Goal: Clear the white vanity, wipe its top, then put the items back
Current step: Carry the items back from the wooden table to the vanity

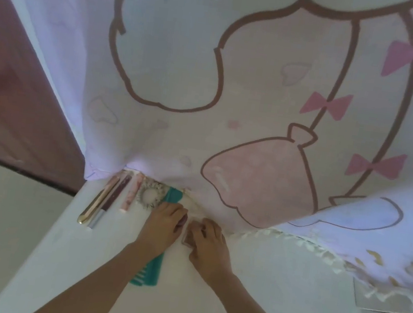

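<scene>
White vanity top [261,285]: both my forearms are reaching in over it. A teal comb [149,273] is lying lengthwise under my left hand [163,223], whose fingers are curling down over it; I cannot tell whether they are gripping. Just beside it, my right hand [210,242] is pinching a small square case [189,238] against the top. Beyond, a scrunchie [147,195], pink tube [131,194], dark gloss tube [114,194] and gold tube [98,200] are lying side by side below a printed cloth [264,84].

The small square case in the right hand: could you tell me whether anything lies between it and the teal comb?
Only the left hand, which lies over the teal comb and almost touches the square case held by the right hand.
</scene>
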Tool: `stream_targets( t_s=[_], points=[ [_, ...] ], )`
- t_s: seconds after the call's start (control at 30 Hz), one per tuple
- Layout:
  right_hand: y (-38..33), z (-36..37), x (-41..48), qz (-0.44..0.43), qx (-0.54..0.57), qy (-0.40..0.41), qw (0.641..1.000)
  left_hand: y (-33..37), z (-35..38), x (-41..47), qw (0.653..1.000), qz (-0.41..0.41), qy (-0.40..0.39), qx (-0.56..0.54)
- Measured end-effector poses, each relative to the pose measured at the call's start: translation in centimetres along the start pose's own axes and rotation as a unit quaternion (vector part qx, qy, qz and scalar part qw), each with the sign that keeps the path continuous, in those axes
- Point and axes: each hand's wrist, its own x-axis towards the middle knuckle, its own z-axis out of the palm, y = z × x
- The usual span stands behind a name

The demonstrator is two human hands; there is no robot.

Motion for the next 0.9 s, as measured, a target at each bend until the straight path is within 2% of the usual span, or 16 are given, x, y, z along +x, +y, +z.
stream_targets(
  t_s=[0.13, 0.4, 0.53, 0.67, 0.9],
  points=[
    [0.0, 0.1, 0.7, 0.000, -0.014, 0.016, 1.000, 0.0, -0.5, -0.6, 1.000, -0.008, -0.014, 0.026],
    [-1.1, -1.4, -1.2, -0.068, -0.032, 0.059, 0.995, -0.2, -3.0, -3.6, 0.996, -0.020, 0.081, 0.031],
    [-0.8, -1.8, -2.5, -0.107, -0.028, 0.041, 0.993, -0.4, -4.0, -5.9, 0.993, -0.030, 0.108, 0.049],
    [-1.9, -2.5, -4.1, -0.151, -0.064, 0.050, 0.985, 0.6, -5.8, -9.4, 0.988, -0.093, 0.089, 0.082],
    [-4.8, -2.6, -9.8, -0.251, -0.090, 0.079, 0.960, 4.6, -7.1, -19.9, 0.960, -0.215, 0.132, 0.124]
  ],
)
